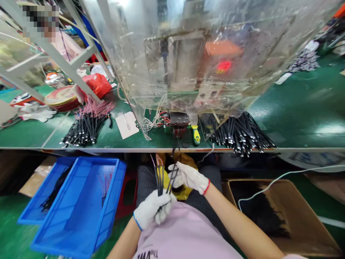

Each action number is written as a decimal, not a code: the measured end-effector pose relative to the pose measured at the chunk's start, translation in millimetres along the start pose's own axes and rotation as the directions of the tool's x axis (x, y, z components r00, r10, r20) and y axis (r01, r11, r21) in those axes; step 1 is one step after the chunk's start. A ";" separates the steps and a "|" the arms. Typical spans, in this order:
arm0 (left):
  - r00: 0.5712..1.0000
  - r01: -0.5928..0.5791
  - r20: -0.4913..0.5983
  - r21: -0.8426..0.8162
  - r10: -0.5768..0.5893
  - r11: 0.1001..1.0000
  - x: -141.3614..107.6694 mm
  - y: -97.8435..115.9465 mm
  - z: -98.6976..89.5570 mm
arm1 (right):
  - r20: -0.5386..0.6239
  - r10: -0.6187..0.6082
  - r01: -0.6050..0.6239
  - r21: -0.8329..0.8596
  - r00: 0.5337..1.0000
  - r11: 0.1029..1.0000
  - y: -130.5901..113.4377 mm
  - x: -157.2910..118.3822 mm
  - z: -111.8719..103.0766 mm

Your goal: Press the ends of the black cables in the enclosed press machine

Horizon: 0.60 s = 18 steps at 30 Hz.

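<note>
In a white glove with a blue cuff, my left hand [155, 208] is closed round several thin black cables [159, 180], which stand up from the fist over my lap. Pink and orange wire ends show at the top of some. My right hand [190, 177], gloved in white with a red cuff, pinches the upper part of the black cables on the right side of this bunch. Just beyond, at the bench edge, a black fixture with red wires [178, 120] sits under a clear plastic shield [161, 72]. Dark strands hang from its front.
Black cable bundles lie on the green bench, one with pink wires [83, 127] left, another [239, 133] right. A yellow-green handle [196, 136] stands by the fixture. Blue trays [78, 208] are low left, a cardboard box [309, 230] low right. A person is behind the frame, upper left.
</note>
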<state>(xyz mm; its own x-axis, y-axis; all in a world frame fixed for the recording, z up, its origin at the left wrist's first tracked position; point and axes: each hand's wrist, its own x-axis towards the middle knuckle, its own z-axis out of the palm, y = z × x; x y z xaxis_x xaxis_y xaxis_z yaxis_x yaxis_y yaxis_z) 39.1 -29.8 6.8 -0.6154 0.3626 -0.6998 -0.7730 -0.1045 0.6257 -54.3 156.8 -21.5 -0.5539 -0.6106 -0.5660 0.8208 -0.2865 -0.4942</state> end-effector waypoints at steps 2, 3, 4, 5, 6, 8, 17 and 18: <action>0.998 0.021 -0.056 0.121 -0.014 0.992 -3.0 -5.6 -3.1 | -0.117 -0.102 0.112 0.076 0.988 0.991 15.0 8.4 -1.2; 0.996 0.018 -0.094 0.143 -0.005 0.990 -4.3 -7.2 -3.3 | -0.171 -0.126 0.142 0.082 0.977 0.987 19.8 13.0 -1.5; 0.992 0.011 -0.124 0.148 0.007 0.989 -5.6 -8.2 -2.9 | -0.212 -0.136 0.155 0.076 0.968 0.985 23.1 17.6 -2.2; 0.990 0.003 -0.139 0.145 0.018 0.989 -6.7 -8.7 -2.2 | -0.244 -0.138 0.159 0.068 0.960 0.985 25.5 22.5 -3.4; 0.989 -0.002 -0.143 0.138 0.022 0.990 -7.7 -9.1 -1.4 | -0.274 -0.145 0.167 0.062 0.951 0.984 27.3 27.5 -5.2; 0.990 0.000 -0.143 0.145 0.021 0.989 -8.3 -10.1 -0.7 | -0.336 -0.161 0.192 0.061 0.928 0.979 30.1 38.5 -9.3; 0.958 0.060 -0.280 0.414 0.064 0.908 16.5 -25.6 -1.3 | -0.510 -0.277 0.253 -0.119 0.814 0.960 34.6 81.1 -11.1; 0.952 0.063 -0.296 0.431 0.075 0.900 19.5 -27.2 0.1 | -0.514 -0.294 0.239 -0.172 0.805 0.956 34.8 83.3 -12.5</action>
<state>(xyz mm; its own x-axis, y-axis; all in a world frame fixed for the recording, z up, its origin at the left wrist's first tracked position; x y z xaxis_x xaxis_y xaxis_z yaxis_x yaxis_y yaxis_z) 48.2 -19.8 -23.8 -0.6893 0.0637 -0.7217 -0.6684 0.3285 0.6673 -73.6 105.2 -94.1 -0.7595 -0.0277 -0.6499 0.6278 -0.2927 -0.7212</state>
